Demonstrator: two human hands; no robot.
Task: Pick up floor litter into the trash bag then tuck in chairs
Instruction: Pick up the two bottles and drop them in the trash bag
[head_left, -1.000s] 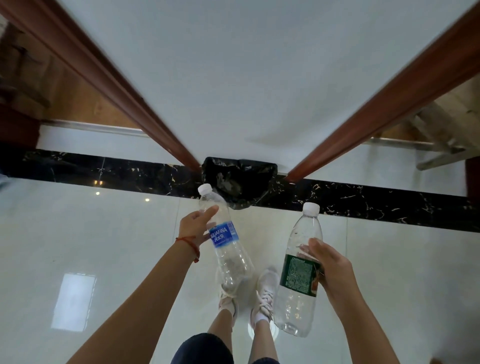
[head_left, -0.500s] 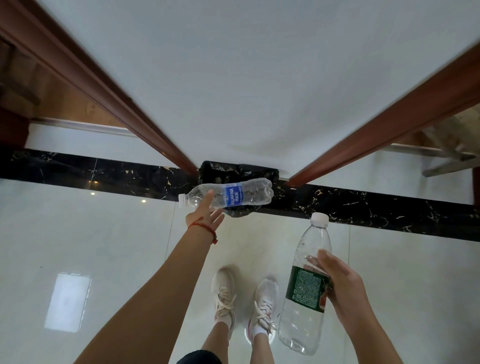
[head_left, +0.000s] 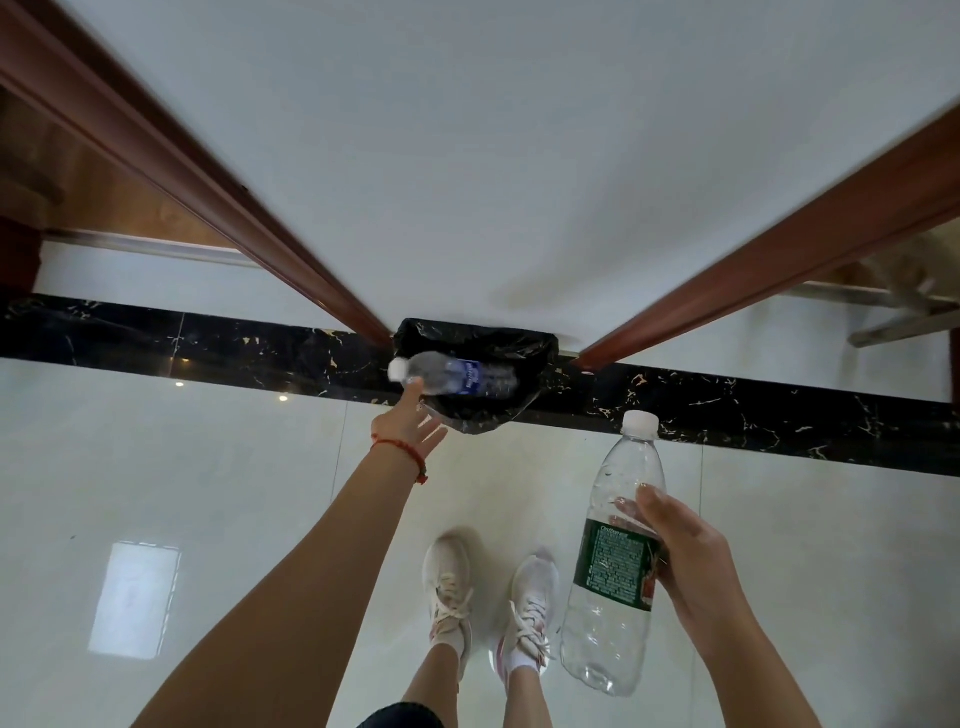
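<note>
Left hand (head_left: 410, 428), fingers spread, has a blurred small bottle (head_left: 454, 380) lying sideways at its fingertips above the black trash bag (head_left: 475, 345); right hand (head_left: 685, 551) grips an upright large bottle (head_left: 615, 566), farther from the bag

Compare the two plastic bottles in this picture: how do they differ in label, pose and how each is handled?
The blue-label bottle lies sideways over the black trash bag; the green-label bottle stands upright. The open left hand no more than touches the blue-label bottle near its cap; the right hand grips the green-label one. The blue-label bottle is blurred, the green-label sharp. Both are clear, white-capped and look empty.
</note>
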